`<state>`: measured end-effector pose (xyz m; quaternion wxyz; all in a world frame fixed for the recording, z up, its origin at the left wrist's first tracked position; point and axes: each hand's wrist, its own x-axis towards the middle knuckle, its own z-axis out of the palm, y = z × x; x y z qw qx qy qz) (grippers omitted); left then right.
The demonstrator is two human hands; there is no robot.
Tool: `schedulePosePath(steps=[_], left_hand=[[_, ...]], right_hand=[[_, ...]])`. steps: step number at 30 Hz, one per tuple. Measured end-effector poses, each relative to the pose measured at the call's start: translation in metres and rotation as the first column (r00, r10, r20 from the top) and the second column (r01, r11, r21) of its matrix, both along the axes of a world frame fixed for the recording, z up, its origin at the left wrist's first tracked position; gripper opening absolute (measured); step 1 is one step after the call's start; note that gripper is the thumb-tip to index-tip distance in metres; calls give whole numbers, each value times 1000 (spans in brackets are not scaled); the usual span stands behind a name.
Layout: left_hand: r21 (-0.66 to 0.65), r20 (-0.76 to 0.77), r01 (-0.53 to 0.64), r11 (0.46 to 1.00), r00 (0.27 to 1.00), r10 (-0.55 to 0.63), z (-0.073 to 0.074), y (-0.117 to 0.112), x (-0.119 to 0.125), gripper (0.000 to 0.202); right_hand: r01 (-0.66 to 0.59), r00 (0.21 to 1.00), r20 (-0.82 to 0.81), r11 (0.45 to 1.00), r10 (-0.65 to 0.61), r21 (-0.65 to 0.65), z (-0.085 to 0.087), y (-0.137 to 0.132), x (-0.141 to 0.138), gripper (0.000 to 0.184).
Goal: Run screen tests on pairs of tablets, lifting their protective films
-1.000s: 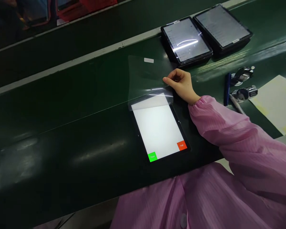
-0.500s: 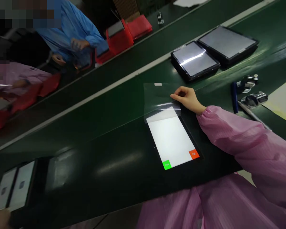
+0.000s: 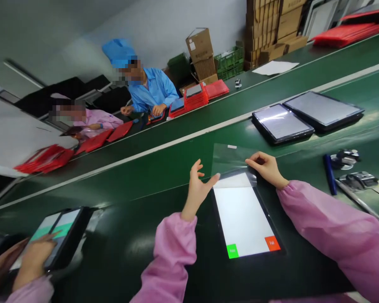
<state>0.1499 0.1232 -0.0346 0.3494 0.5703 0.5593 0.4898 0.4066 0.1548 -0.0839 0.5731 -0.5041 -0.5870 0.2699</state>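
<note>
A tablet [image 3: 244, 219] lies on the green bench in front of me, its screen lit white with a green and a red box at the near end. Across its far end and beyond stretches a clear plastic film [image 3: 230, 158] with a small white tab. My right hand [image 3: 267, 168] pinches the film's right edge between thumb and fingers. At the tablet's far left corner is my left hand [image 3: 198, 189], fingers apart and thumb stretched toward the film; whether the thumb touches it I cannot tell.
Tablet stacks [image 3: 282, 122] stand at the back right. Nearer are metal tape dispensers [image 3: 360, 180], a blue pen [image 3: 330, 174] and a grey rod. At left, another person's hands [image 3: 34, 256] touch lit tablets [image 3: 65, 227]. Across the bench, two people sit beside red pouches [image 3: 197, 99].
My left hand has come into view beside the tablet's far end. My right hand still pinches the film. The camera view has tilted up, showing more of the room.
</note>
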Motion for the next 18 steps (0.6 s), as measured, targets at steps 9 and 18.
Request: schedulePosePath(steps=[9, 18], left_hand=[[59, 196, 77, 995, 977, -87, -2, 29, 18, 39], [188, 247, 56, 981, 964, -102, -11, 19, 13, 35]], right_hand=[[205, 907, 323, 954, -269, 219, 73, -87, 84, 37], [517, 351, 852, 839, -387, 169, -1, -143, 236, 72]])
